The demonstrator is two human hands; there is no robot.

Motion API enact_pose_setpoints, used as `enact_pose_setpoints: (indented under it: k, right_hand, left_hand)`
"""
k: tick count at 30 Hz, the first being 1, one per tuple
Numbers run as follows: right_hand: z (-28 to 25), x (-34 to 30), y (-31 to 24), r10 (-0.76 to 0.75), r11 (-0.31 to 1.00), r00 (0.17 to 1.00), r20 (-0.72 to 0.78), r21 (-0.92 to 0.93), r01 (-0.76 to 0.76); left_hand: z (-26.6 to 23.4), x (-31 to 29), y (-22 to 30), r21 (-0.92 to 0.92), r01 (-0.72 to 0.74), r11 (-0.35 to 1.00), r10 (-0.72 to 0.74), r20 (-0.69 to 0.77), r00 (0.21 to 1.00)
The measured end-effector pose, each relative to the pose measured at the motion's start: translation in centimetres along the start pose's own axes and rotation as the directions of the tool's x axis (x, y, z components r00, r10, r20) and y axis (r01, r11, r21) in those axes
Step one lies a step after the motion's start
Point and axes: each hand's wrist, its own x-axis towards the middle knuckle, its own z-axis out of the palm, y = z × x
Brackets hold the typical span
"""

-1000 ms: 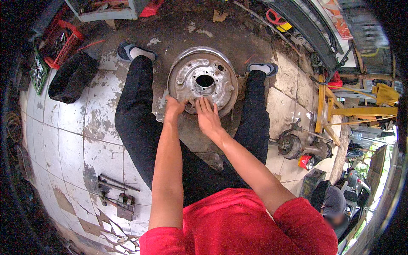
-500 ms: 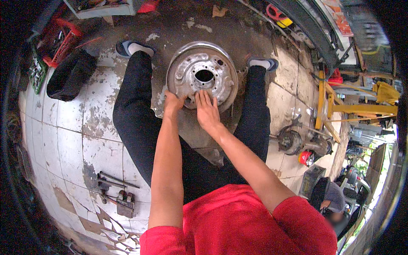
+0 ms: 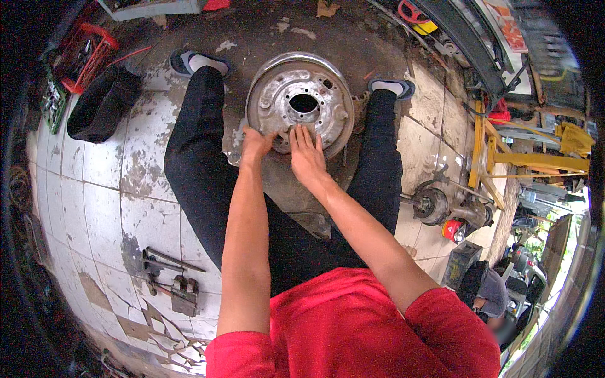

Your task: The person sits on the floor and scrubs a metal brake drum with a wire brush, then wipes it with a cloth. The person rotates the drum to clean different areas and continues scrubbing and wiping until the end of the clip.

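Observation:
A round metal brake drum (image 3: 340, 129) with its backing plate (image 3: 277, 94) facing up lies on the floor between my feet. The plate has a dark centre hole ringed by small bolt holes. My left hand (image 3: 257, 145) grips the near-left rim, fingers on the outside and partly hidden, thumb side over the plate's edge. My right hand (image 3: 307, 160) rests beside it on the near part of the plate, with its fingers stretched forward below the centre hole. A small part under the two hands is hard to make out.
Metal tools (image 3: 176, 283) lie on the cracked tiles at left. A black bin (image 3: 104, 104) and a red crate (image 3: 88, 57) stand far left. At right are a greasy axle part (image 3: 435, 206), a red can (image 3: 452, 230), a yellow frame (image 3: 479, 148) and another person (image 3: 491, 293).
Both hands keep nearly the same place on the brake drum. The whole scene has shifted slightly upward in the picture.

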Motion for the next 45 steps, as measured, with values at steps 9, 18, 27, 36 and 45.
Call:
enact_pose_setpoints:
  k: [9, 18, 27, 36, 45]
  right_hand:
    - [-0.4, -2.5, 0.1, -0.043, 0.999, 0.997, 0.063, 0.036, 0.041]
    - [0.0, -2.2, -0.2, -0.044, 0.997, 0.995, 0.093, -0.063, 0.05]
    - [0.0, -0.1, -0.1, 0.019, 0.999, 0.998, 0.066, 0.03, -0.021]
    - [0.1, -3.7, -0.2, -0.118, 0.992, 0.988, 0.103, -0.041, 0.123]
    - [-0.6, -1.3, -0.6, 0.018, 0.996, 0.981, 0.194, 0.086, -0.036]
  left_hand:
    - [0.5, 0.6, -0.9, 0.014, -0.03, 0.999, 0.03, -0.014, 0.999]
    - [0.6, 1.0, -0.9, -0.009, 0.019, 1.0, -0.019, -0.005, 1.0]
    - [1.0, 1.5, -1.1, -0.007, 0.009, 1.0, -0.009, -0.012, 1.0]
    - [0.8, 1.4, -1.3, 0.023, -0.039, 0.999, 0.039, -0.006, 0.999]
    - [1.7, 2.0, -2.1, -0.05, -0.045, 0.998, 0.045, -0.018, 0.999]
